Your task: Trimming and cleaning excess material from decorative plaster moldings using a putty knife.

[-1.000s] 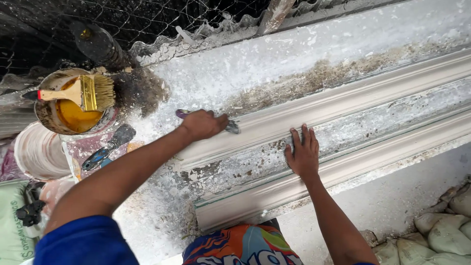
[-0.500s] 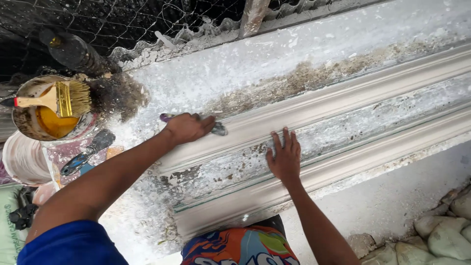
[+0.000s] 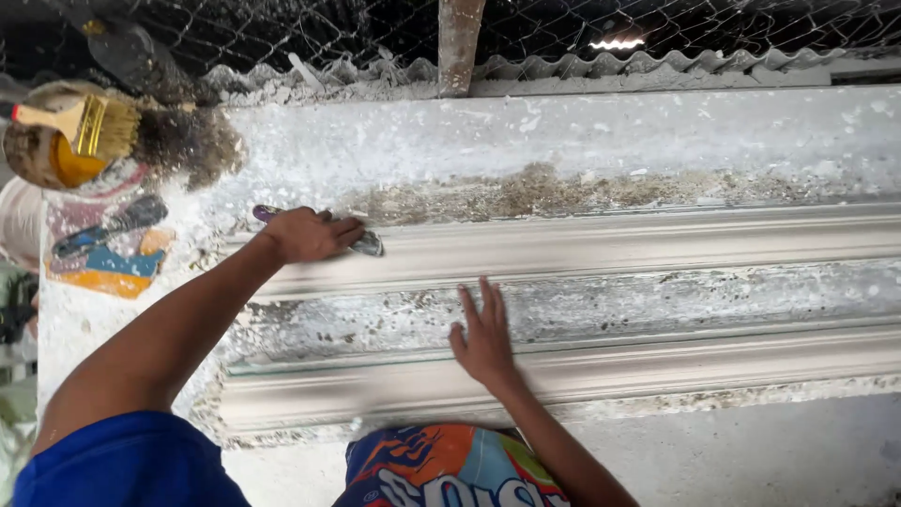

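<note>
We look down on a long white plaster moulding (image 3: 601, 249) that lies across a plaster-crusted counter (image 3: 563, 131) and runs out of view at the right edge. We take the moulding as our landmark. Beyond it the counter carries a brownish, crumbly smear, and past that stand a corrugated sheet (image 3: 582, 68), wire mesh (image 3: 713, 23) and an upright post (image 3: 460, 42). On the near side of the moulding a second ridge of it runs parallel, with a speckled flat band between the two.

Our left hand (image 3: 305, 235) rests on the far ridge near the moulding's left end, its grip closed around a small scraping tool (image 3: 366, 244); only the metal tip and a purple handle end show, the rest is hidden under the fingers. Our right hand (image 3: 483, 333) lies flat and spread on the speckled band, holding nothing, fingers pointing away from us.

Left of the moulding's end sits a round pot (image 3: 42, 155) of yellow-orange liquid with a wide paintbrush (image 3: 89, 127) laid across it, beside a dark fuzzy clump we cannot identify. Nearer us, a dark-handled tool (image 3: 108, 225) lies on a coloured sheet (image 3: 108, 268); we cannot tell its kind. A blue sleeve (image 3: 131, 465) and patterned cloth (image 3: 450, 465) cut off the moulding's near edge.
</note>
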